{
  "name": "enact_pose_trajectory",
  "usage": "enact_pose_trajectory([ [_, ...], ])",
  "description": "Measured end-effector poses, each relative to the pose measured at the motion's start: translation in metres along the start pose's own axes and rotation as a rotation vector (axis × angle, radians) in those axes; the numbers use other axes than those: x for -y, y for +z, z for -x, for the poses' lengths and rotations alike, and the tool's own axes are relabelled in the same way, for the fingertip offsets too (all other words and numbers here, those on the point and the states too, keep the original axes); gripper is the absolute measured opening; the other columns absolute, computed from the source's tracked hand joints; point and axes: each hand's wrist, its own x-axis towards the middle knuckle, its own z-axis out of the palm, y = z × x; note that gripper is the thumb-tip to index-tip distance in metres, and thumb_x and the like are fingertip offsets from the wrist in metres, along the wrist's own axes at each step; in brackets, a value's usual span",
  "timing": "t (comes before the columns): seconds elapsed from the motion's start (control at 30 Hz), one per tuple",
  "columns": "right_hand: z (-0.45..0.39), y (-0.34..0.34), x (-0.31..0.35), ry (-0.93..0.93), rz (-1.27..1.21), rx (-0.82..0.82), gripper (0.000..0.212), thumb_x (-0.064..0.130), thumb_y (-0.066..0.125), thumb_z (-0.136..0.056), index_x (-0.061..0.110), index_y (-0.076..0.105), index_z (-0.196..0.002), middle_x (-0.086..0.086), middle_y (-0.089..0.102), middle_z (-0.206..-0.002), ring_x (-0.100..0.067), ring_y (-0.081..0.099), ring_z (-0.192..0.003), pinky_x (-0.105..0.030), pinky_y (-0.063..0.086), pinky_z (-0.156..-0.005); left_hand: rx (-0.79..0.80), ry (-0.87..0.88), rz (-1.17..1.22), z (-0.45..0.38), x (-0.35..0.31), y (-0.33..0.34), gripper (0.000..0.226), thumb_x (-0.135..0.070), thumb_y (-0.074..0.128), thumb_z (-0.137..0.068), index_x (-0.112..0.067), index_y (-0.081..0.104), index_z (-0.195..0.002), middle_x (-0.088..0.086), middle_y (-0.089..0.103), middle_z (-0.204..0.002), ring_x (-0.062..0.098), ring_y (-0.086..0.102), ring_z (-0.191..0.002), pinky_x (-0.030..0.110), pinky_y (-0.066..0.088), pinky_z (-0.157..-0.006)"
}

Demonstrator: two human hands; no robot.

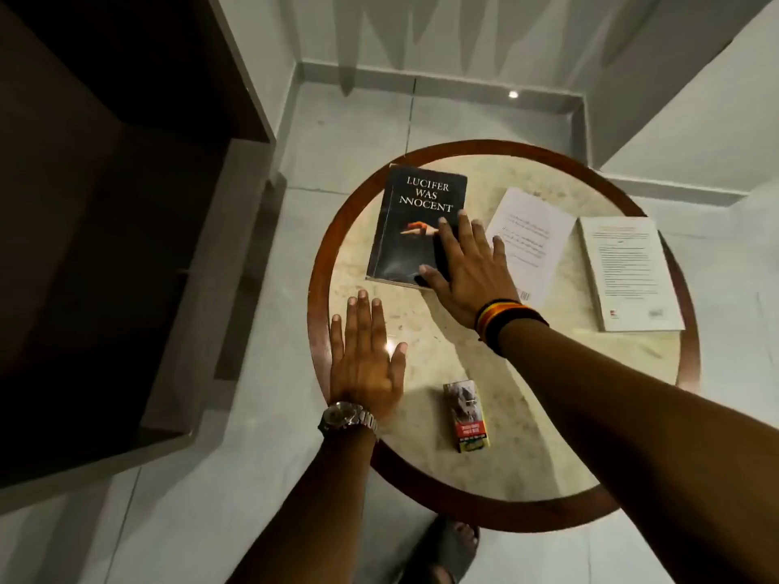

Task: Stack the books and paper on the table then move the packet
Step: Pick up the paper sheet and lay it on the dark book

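A black book (411,221) titled "Lucifer Was Innocent" lies face up on the far left of the round table (548,436). My right hand (468,267) lies flat with spread fingers over the book's near right corner. To its right a white printed paper (533,233) lies on the table. A white book (628,271) lies back cover up at the right edge. A small packet (466,417) lies near the front edge. My left hand (364,356) rests flat and open on the table's left side, holding nothing.
The table has a pale marble top and a brown wooden rim. A dark wooden cabinet (105,246) stands close on the left. White walls close the corner behind and to the right. My foot in a dark sandal (447,550) stands under the table's front edge.
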Motion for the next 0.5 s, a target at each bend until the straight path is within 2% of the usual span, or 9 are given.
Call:
enact_pose_trajectory([
  [0.07,-0.018,0.008,0.002,0.002,0.024,0.023,0.08,0.067,0.027,-0.099,0.024,0.004,-0.162,-0.012,-0.002,-0.169,-0.036,0.002,-0.155,-0.056,0.002,-0.122,-0.064,-0.039,0.016,-0.001,0.002,0.004,0.075,-0.055,0.019,-0.104,-0.013,0.026,-0.166,0.011,0.024,-0.174,0.028,0.018,-0.162,0.053,0.019,-0.133],
  [0.17,-0.039,0.016,0.0,-0.011,0.087,0.063,0.081,0.07,0.025,-0.097,0.026,0.003,-0.162,-0.013,-0.002,-0.169,-0.035,0.001,-0.155,-0.057,0.001,-0.121,-0.126,-0.032,0.034,-0.001,0.003,0.012,0.075,-0.056,0.013,-0.104,-0.016,0.028,-0.165,0.009,0.029,-0.173,0.029,0.028,-0.161,0.055,0.027,-0.131],
  [0.5,-0.045,0.02,-0.011,-0.095,0.127,0.087,0.081,0.071,0.023,-0.096,0.028,0.0,-0.161,-0.014,-0.005,-0.169,-0.036,-0.003,-0.155,-0.058,0.002,-0.122,-0.111,-0.039,0.061,-0.006,0.002,0.015,0.078,-0.06,0.007,-0.104,-0.016,0.026,-0.166,0.007,0.025,-0.175,0.026,0.026,-0.162,0.056,0.027,-0.13],
])
